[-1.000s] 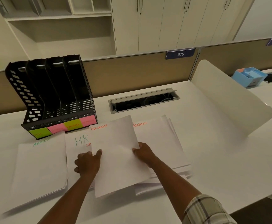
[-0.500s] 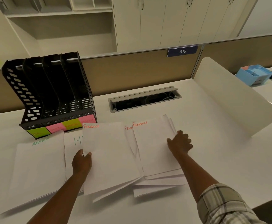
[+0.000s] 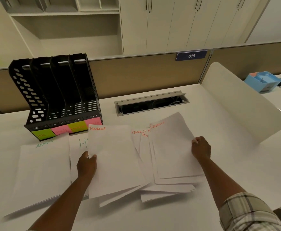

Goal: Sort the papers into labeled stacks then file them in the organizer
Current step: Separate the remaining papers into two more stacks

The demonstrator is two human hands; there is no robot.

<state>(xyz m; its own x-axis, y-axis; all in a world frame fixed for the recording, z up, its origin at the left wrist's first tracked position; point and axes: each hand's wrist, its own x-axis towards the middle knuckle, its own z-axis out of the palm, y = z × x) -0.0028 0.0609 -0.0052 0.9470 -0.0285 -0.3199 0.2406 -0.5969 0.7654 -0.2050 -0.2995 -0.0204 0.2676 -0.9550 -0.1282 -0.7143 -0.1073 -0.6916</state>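
White sheets marked FINANCE in red lie fanned across the desk's middle. My left hand [image 3: 86,164] pinches the left edge of the leftmost FINANCE sheets [image 3: 114,160]. My right hand [image 3: 201,148] grips the right edge of the rightmost FINANCE sheets [image 3: 173,150]. An ADMIN stack [image 3: 43,172] lies at the left, and an HR stack [image 3: 79,147] shows partly under the FINANCE sheets. A black four-slot organizer [image 3: 58,95] with green, pink, yellow and pink labels stands behind them, its slots holding nothing.
A recessed cable box [image 3: 151,104] is set into the desk behind the papers. A curved white divider [image 3: 243,104] rises at the right, with a blue desk caddy [image 3: 262,81] beyond it. A partition wall with a 015 sign [image 3: 191,55] closes the back.
My right hand left the sheet's right edge and moved right to the far edge of the right FINANCE pile. My left hand shifted the left sheets slightly left, uncovering more FINANCE sheets between.
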